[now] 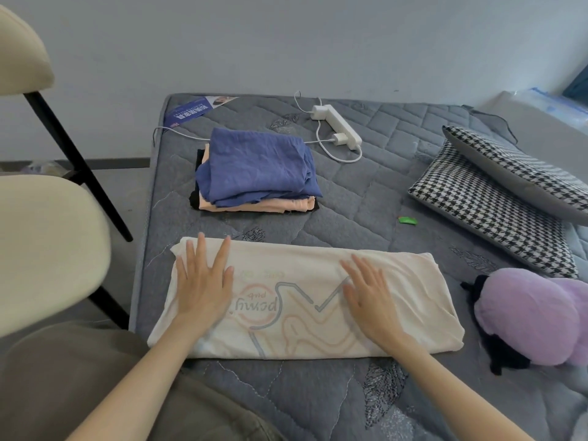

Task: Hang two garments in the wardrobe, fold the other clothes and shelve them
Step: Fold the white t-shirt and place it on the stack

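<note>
I had my left hand [203, 281] and right hand [366, 294] flat, fingers spread, gripping nothing, on the half-folded cream T-shirt [280, 316] lying on the mattress [381, 192] near the folded stack [254, 170]; I judged uneven pressure could bunch it and skew the fold

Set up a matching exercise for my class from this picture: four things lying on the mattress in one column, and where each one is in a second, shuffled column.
Things
1. cream T-shirt
2. blue garment
3. power strip
4. purple plush toy

Places
A. on top of the folded stack
B. pressed flat under the left hand and right hand
C. to the right of the T-shirt
D. at the far end of the mattress, beyond the stack

Pairs: 1-B, 2-A, 3-D, 4-C
</note>
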Action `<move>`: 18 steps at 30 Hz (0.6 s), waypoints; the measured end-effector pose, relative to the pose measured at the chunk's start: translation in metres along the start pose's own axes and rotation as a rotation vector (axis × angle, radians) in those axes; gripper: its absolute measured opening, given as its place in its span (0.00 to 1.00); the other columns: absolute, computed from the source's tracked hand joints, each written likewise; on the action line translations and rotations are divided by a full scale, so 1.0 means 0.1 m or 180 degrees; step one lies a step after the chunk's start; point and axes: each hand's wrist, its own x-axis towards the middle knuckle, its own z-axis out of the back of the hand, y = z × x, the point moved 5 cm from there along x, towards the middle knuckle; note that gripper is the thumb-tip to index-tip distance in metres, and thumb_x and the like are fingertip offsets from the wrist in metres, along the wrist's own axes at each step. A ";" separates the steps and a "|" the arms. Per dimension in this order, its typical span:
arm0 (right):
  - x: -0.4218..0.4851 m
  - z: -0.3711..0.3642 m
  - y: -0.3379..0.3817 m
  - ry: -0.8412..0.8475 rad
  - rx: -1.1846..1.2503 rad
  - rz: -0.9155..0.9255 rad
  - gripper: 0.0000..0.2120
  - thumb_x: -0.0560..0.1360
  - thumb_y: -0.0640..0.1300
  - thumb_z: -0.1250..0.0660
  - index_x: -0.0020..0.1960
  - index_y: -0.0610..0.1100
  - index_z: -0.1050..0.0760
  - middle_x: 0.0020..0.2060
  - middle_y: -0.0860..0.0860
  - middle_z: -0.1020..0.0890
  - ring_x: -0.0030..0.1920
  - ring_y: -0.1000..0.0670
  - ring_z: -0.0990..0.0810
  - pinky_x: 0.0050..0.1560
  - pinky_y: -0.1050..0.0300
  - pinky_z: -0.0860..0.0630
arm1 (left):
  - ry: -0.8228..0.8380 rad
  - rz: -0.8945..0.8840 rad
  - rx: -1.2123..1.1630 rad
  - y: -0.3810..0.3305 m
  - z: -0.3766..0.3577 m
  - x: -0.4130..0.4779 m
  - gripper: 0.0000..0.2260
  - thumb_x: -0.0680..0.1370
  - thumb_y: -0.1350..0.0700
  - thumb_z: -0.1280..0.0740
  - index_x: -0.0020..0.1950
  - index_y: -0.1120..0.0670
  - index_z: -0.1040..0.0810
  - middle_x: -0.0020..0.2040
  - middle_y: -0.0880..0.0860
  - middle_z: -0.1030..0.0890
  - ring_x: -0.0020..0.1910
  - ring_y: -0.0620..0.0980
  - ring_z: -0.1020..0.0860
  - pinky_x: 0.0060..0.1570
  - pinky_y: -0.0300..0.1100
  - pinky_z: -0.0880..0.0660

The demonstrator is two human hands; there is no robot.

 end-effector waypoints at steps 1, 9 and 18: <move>0.01 -0.05 0.18 0.0056 -0.0062 0.0251 0.21 0.82 0.46 0.44 0.75 0.48 0.38 0.76 0.49 0.41 0.77 0.46 0.46 0.75 0.47 0.55 | -0.0037 0.0005 -0.0026 0.01 0.05 0.00 0.25 0.82 0.49 0.48 0.78 0.45 0.51 0.78 0.59 0.56 0.76 0.60 0.59 0.72 0.58 0.59; 0.61 -0.57 1.22 0.0695 -0.0110 0.0918 0.24 0.82 0.51 0.47 0.77 0.49 0.46 0.77 0.50 0.44 0.77 0.45 0.49 0.74 0.42 0.55 | 0.0118 0.0881 -0.0675 0.38 0.33 -0.18 0.30 0.80 0.51 0.40 0.78 0.54 0.52 0.69 0.62 0.34 0.66 0.63 0.35 0.63 0.54 0.36; 1.31 -1.02 1.99 0.1287 -0.0153 0.0772 0.31 0.76 0.62 0.40 0.75 0.50 0.41 0.70 0.45 0.34 0.68 0.40 0.38 0.67 0.42 0.40 | 0.0296 0.1325 -0.0904 0.59 0.25 -0.33 0.22 0.78 0.42 0.39 0.60 0.60 0.33 0.53 0.58 0.22 0.52 0.59 0.23 0.42 0.46 0.30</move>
